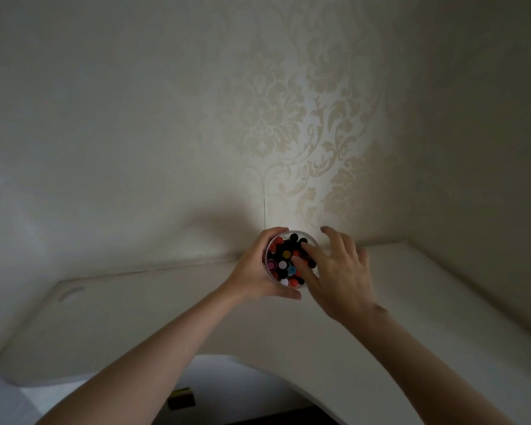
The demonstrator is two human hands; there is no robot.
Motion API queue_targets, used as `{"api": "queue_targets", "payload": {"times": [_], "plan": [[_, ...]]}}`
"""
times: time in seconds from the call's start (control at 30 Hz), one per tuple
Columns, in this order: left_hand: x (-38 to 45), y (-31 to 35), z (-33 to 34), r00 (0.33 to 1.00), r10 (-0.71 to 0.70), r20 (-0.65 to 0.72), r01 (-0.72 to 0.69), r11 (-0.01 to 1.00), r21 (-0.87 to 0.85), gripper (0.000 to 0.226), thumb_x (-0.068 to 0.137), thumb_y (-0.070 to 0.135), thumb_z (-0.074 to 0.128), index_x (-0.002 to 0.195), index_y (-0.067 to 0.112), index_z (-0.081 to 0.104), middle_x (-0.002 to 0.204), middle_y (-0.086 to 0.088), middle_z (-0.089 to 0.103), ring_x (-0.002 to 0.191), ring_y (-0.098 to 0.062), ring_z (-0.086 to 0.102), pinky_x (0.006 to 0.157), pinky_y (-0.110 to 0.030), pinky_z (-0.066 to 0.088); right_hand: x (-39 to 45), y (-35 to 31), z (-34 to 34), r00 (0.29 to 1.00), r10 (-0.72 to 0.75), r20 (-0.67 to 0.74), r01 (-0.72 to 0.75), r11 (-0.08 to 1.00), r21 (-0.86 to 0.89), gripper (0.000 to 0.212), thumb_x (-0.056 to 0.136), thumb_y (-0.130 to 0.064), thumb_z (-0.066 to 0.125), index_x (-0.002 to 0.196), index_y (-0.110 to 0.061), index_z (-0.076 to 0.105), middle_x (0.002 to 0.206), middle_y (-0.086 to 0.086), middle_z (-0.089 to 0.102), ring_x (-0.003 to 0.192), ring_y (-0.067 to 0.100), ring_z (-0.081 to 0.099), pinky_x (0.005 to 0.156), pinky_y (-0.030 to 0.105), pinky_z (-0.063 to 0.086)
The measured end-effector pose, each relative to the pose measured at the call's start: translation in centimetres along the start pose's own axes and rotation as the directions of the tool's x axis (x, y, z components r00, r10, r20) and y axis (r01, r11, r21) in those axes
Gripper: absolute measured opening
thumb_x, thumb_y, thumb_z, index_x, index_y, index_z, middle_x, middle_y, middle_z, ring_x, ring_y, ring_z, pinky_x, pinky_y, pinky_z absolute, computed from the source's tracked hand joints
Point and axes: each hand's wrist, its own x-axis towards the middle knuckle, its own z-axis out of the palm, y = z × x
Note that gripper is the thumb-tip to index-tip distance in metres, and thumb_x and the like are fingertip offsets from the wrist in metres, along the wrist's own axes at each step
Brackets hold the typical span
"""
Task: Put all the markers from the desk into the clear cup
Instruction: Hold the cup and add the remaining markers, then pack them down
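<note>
Markers packed in clear cup, near done.
Left hand (255,271) grip wraps clear cup (311,240), steadying it; right hand (341,277) fingers straight, pressing markers (285,262) down.

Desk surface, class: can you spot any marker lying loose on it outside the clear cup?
No: the markers all stand inside the clear cup, which the left hand holds, and the visible desk shows none.

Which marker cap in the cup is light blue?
The light blue cap, low in the clear cup beside the right hand fingers; its neighbours are red, black, white, pink and yellow. The left hand grips the cup.
</note>
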Motion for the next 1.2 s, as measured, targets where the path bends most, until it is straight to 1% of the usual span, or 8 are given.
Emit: {"api": "queue_targets", "payload": {"times": [0.1,0.3,0.47,0.63,0.8,0.87,1.0,1.2], "plan": [[0.1,-0.2,-0.1,1.000,0.008,-0.001,-0.008,1.000,-0.006,0.109,0.045,0.019,0.100,0.138,0.031,0.043,0.135,0.010,0.054,0.126,-0.009,0.057,0.104,-0.040,0.053,-0.3,-0.5,0.3,1.000,0.013,0.007,-0.013,1.000,0.024,0.054,0.087,-0.057,0.027,0.116,-0.028,0.062,0.132,0.008,0.053,0.116,0.029,0.053,0.087,0.048,0.047],[0.3,-0.5,0.1,1.000,-0.002,-0.007,0.002,1.000,-0.024,0.111,0.043,0.021,0.101,0.137,0.031,0.043,0.136,0.005,0.056,0.126,-0.016,0.059,0.103,-0.047,0.053,-0.5,-1.2,0.3,0.992,0.100,0.074,-0.120,0.930,0.349,0.038,0.094,-0.046,0.042,0.115,-0.025,0.065,0.135,0.002,0.049,0.117,0.023,0.052,0.094,0.040,0.045],[0.1,-0.3,-0.1,1.000,0.007,0.013,-0.007,1.000,-0.009,0.110,0.045,0.019,0.100,0.138,0.031,0.042,0.134,0.009,0.056,0.126,-0.012,0.058,0.104,-0.043,0.052,0.3,-1.1,0.4,0.999,0.041,0.000,-0.040,0.988,0.147,0.042,0.091,-0.051,0.041,0.126,-0.032,0.052,0.134,0.006,0.048,0.115,0.027,0.052,0.091,0.046,0.044],[0.1,-0.1,0.1,1.000,0.018,0.016,-0.018,1.000,0.000,0.109,0.046,0.018,0.101,0.137,0.031,0.043,0.134,0.012,0.057,0.126,-0.011,0.058,0.106,-0.042,0.051,1.2,-1.8,0.6,0.997,0.050,0.051,-0.050,0.999,0.010,0.044,0.089,-0.056,0.039,0.126,-0.034,0.051,0.135,0.009,0.045,0.116,0.030,0.049,0.091,0.047,0.044],[0.0,-0.3,0.0,0.999,0.028,0.017,-0.028,1.000,0.000,0.109,0.045,0.017,0.101,0.137,0.030,0.044,0.134,0.010,0.058,0.125,-0.014,0.059,0.104,-0.045,0.052,0.4,-1.9,0.9,0.998,-0.041,0.040,0.043,0.998,-0.044,0.048,0.068,-0.040,0.079,0.107,-0.024,0.057,0.102,0.010,0.061,0.083,0.029,0.063,0.068,0.043,0.053],[0.0,-0.2,-0.1,0.999,0.038,0.026,-0.038,0.999,0.008,0.108,0.046,0.017,0.101,0.138,0.029,0.043,0.134,0.011,0.058,0.125,-0.014,0.059,0.105,-0.044,0.052,0.5,-2.0,0.7,0.999,-0.005,0.044,0.007,0.999,-0.048,0.041,0.077,-0.046,0.068,0.112,-0.027,0.058,0.114,0.008,0.058,0.097,0.029,0.060,0.077,0.046,0.050],[0.2,0.1,-0.1,0.997,0.049,0.067,-0.050,0.998,0.024,0.108,0.048,0.015,0.100,0.139,0.025,0.042,0.135,0.013,0.056,0.128,-0.011,0.056,0.107,-0.041,0.050,1.5,-2.8,0.2,0.990,0.092,0.103,-0.095,0.995,0.030,0.044,0.088,-0.061,0.037,0.119,-0.036,0.054,0.143,0.005,0.035,0.128,0.028,0.036,0.099,0.054,0.035],[0.2,-0.1,-0.3,0.996,0.041,0.084,-0.043,0.999,0.031,0.109,0.047,0.018,0.100,0.139,0.026,0.042,0.135,0.013,0.056,0.128,-0.012,0.057,0.107,-0.042,0.050,1.6,-2.7,0.1,0.964,0.155,0.215,-0.193,0.967,0.167,0.038,0.087,-0.065,0.034,0.117,-0.049,0.052,0.147,0.002,0.025,0.135,0.027,0.022,0.107,0.060,0.024]]}}
